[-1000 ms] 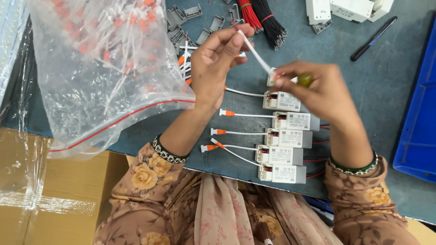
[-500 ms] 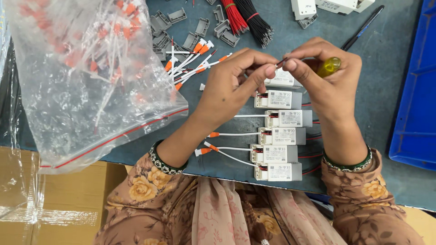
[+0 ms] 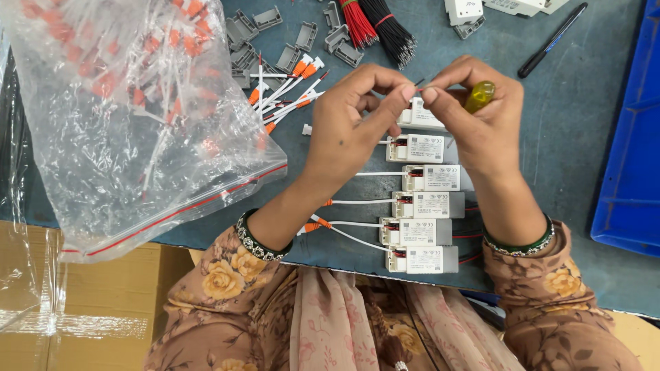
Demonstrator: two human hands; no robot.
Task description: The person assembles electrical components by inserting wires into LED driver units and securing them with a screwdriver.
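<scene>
My left hand [image 3: 357, 120] and my right hand [image 3: 474, 127] meet fingertip to fingertip above a small white driver box [image 3: 421, 115], pinching a thin wire end between them. In my right hand lies a small screwdriver with a yellow handle [image 3: 479, 96]. Below my hands a column of several white driver boxes [image 3: 421, 227] lies on the blue-grey table [image 3: 570, 137], each with a white lead and orange connector [image 3: 313, 225] running left.
A clear zip bag of white-and-orange leads [image 3: 130, 103] covers the left. Loose leads [image 3: 289, 89], grey plastic caps [image 3: 247, 41], red and black wire bundles [image 3: 375, 24] and a black pen [image 3: 553, 40] lie at the back. A blue bin [image 3: 632, 137] stands right, cardboard [image 3: 103, 302] lower left.
My left hand came down from holding a white lead up and joined my right hand's fingertips over the top box. The view shifted slightly, hands now closer together.
</scene>
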